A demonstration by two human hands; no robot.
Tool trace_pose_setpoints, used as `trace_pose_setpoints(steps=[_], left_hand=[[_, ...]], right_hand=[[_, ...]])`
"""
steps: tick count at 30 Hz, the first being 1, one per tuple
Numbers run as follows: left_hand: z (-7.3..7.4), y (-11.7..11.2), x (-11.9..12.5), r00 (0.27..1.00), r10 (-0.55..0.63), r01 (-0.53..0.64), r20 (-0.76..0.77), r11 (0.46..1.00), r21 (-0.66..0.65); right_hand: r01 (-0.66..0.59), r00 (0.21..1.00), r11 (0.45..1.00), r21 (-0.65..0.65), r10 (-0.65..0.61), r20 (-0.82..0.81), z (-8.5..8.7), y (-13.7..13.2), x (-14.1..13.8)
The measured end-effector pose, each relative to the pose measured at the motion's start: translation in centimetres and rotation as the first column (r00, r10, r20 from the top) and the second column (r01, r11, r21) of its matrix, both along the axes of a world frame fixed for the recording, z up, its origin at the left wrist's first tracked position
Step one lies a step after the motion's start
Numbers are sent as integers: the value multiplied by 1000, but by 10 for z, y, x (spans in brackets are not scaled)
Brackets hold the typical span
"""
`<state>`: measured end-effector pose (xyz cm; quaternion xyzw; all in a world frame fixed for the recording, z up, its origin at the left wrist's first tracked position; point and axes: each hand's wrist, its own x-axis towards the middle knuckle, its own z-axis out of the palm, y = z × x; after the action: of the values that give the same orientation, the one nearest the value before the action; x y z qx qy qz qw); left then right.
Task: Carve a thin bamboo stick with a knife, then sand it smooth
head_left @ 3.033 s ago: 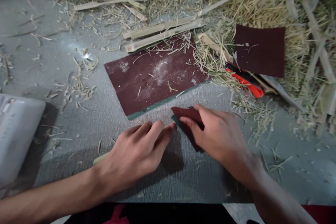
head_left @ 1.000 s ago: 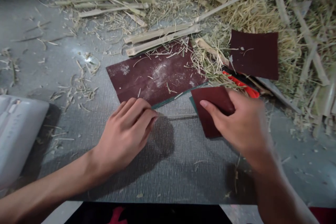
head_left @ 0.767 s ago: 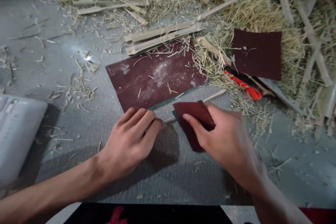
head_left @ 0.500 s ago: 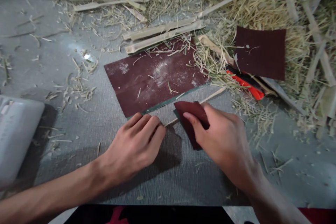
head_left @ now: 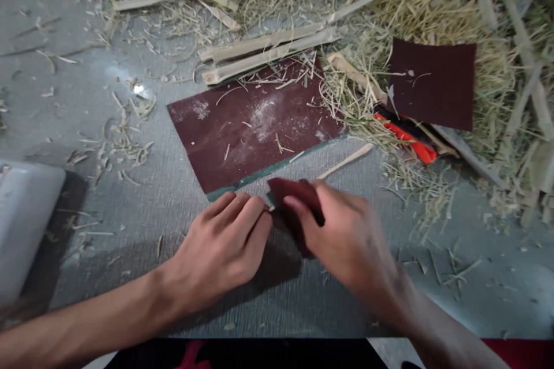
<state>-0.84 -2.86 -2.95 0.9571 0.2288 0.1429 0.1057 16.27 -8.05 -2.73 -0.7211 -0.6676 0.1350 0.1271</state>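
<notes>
My left hand (head_left: 225, 242) lies knuckles up on the grey mat, its fingers closed over the near end of a thin bamboo stick (head_left: 346, 159). The stick's pale far end pokes out to the upper right. My right hand (head_left: 346, 242), slightly blurred, pinches a small folded piece of dark red sandpaper (head_left: 294, 193) wrapped over the stick, close beside my left fingertips.
A large dusty sheet of sandpaper (head_left: 255, 127) lies just beyond my hands. Another square sheet (head_left: 433, 83) rests on straw at the right, above an orange-handled tool (head_left: 407, 141). Split bamboo strips (head_left: 264, 52) and shavings crowd the far side. A white case (head_left: 23, 225) sits at the left.
My right hand has slid the folded sandpaper back and forth along the stick and now sits nearer my left fingers. My left hand has stayed almost in place.
</notes>
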Motion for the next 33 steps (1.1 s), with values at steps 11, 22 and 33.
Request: trace_pose_setpoints(steps=[11,22,33], left_hand=[[1,0,-2,1000,9,-9,22,999,-38],[1,0,-3,1000,14,-14,26,1000,-20],[3,0,-3,999,27,-27,27,1000,10]], right_hand=[[13,998,996,85,-18,60,-1,1,-1],[-80,996,995,59,78,38,-1,0,1],[-123,992,991,61,123,-1,0,-3,-3]])
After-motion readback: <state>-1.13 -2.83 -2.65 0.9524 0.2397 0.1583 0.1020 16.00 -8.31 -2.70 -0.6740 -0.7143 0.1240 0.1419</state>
